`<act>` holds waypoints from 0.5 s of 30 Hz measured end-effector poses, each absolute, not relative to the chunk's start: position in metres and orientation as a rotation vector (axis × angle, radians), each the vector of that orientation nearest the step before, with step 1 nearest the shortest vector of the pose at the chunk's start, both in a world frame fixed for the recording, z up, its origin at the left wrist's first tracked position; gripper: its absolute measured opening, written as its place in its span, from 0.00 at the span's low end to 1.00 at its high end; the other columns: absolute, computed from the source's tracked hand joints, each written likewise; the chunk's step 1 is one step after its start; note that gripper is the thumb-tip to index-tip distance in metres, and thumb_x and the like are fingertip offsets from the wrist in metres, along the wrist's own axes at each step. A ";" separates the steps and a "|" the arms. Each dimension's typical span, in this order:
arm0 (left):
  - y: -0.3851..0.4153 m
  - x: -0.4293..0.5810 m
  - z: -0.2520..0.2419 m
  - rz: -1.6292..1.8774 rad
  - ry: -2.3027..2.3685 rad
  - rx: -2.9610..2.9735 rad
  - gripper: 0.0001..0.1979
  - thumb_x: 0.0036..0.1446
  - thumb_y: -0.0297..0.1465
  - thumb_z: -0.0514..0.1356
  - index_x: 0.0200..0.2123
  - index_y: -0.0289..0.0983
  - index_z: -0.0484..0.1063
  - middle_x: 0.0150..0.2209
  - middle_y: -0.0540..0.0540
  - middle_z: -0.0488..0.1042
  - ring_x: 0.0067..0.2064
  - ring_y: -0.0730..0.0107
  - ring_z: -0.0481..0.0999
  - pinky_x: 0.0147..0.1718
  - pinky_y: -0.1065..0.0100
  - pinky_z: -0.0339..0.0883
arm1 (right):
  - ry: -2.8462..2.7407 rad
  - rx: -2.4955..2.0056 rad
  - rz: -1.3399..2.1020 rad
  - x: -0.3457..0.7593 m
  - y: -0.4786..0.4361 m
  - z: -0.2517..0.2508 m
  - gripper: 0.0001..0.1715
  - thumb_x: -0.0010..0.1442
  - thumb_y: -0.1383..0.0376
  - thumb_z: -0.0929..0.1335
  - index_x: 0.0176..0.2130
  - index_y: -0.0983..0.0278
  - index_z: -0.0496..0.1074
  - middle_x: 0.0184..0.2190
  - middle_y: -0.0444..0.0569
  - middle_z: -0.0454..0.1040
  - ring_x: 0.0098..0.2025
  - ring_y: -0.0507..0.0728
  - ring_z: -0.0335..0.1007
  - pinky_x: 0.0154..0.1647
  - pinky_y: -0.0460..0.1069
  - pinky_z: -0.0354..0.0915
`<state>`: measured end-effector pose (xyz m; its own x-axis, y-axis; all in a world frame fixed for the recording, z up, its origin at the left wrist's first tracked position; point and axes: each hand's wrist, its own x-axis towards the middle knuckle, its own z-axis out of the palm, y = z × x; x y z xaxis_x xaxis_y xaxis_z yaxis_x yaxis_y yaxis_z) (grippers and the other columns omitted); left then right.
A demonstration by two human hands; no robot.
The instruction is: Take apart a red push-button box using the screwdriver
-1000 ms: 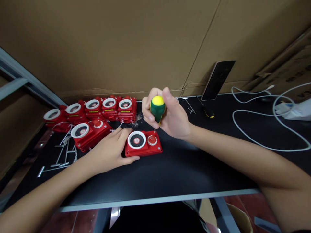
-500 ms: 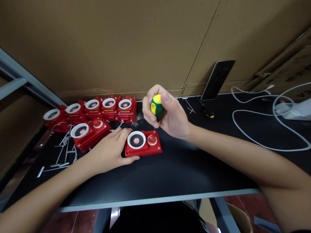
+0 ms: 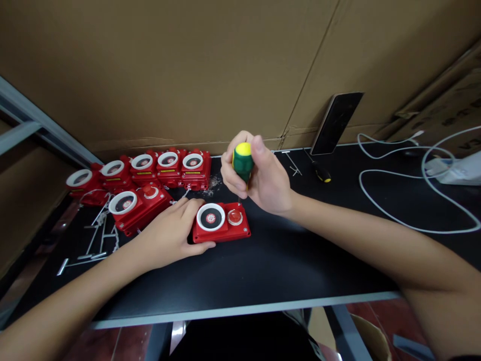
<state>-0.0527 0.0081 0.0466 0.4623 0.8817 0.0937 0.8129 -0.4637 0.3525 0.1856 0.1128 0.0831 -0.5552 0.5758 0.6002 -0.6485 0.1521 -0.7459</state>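
Observation:
A red alarm box (image 3: pixel 221 224) with a round white-rimmed dial and a red button lies flat on the black table (image 3: pixel 263 271). My left hand (image 3: pixel 171 233) grips its left end and holds it down. My right hand (image 3: pixel 259 175) is closed around a green screwdriver with a yellow cap (image 3: pixel 242 160), held upright. The screwdriver's tip meets the box's far right corner.
Several more red alarm boxes (image 3: pixel 150 173) stand in a row at the back left. Loose metal parts (image 3: pixel 93 240) lie left of them. A second screwdriver (image 3: pixel 319 171), a leaning phone (image 3: pixel 336 123) and white cables (image 3: pixel 413 200) lie to the right. Cardboard lines the back.
My right hand has turned the screwdriver handle a little in place. The left hand and the box have stayed where they were.

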 end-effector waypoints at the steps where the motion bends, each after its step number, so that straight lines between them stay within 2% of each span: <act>1: 0.008 -0.053 0.047 0.387 1.458 2.453 0.32 0.65 0.51 0.74 0.61 0.41 0.69 0.61 0.34 0.84 0.63 0.33 0.86 0.72 0.29 0.76 | -1.464 0.071 1.595 0.186 0.112 0.083 0.29 0.84 0.41 0.66 0.41 0.60 0.70 0.21 0.36 0.65 0.18 0.49 0.56 0.21 0.46 0.57; 4: 0.008 -0.052 0.048 0.385 1.464 2.434 0.31 0.65 0.52 0.74 0.60 0.42 0.70 0.61 0.34 0.84 0.63 0.33 0.86 0.71 0.29 0.76 | -1.478 0.043 1.609 0.186 0.110 0.082 0.36 0.84 0.36 0.62 0.37 0.60 0.71 0.19 0.37 0.62 0.17 0.50 0.54 0.20 0.47 0.56; 6: 0.008 -0.051 0.049 0.378 1.465 2.431 0.32 0.65 0.53 0.73 0.60 0.42 0.70 0.60 0.34 0.84 0.62 0.32 0.86 0.71 0.28 0.76 | -1.469 0.056 1.610 0.185 0.109 0.081 0.35 0.83 0.35 0.62 0.40 0.59 0.70 0.19 0.36 0.62 0.17 0.49 0.52 0.20 0.46 0.56; 9: 0.009 -0.051 0.050 0.380 1.458 2.431 0.31 0.66 0.53 0.73 0.60 0.43 0.70 0.60 0.35 0.84 0.61 0.33 0.87 0.71 0.29 0.76 | -1.464 0.085 1.614 0.184 0.109 0.080 0.28 0.80 0.39 0.72 0.44 0.57 0.65 0.22 0.33 0.64 0.19 0.48 0.51 0.21 0.44 0.55; 12: 0.009 -0.051 0.050 0.374 1.465 2.431 0.31 0.65 0.52 0.74 0.60 0.42 0.70 0.60 0.35 0.84 0.61 0.34 0.87 0.72 0.31 0.75 | -1.473 0.068 1.612 0.184 0.110 0.080 0.28 0.76 0.45 0.77 0.44 0.57 0.62 0.24 0.33 0.66 0.20 0.48 0.53 0.21 0.43 0.54; 15: 0.009 -0.051 0.050 0.353 1.477 2.433 0.32 0.65 0.53 0.74 0.61 0.41 0.69 0.61 0.33 0.84 0.63 0.33 0.86 0.73 0.31 0.73 | -1.486 0.048 1.597 0.185 0.110 0.082 0.29 0.81 0.39 0.70 0.41 0.60 0.69 0.24 0.37 0.68 0.20 0.49 0.57 0.21 0.45 0.56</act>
<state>-0.0513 0.0088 0.0495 0.4495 0.8909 0.0655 0.8244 -0.4420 0.3535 0.1850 0.1100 0.0817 -0.5730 0.5761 0.5829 -0.6231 0.1558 -0.7665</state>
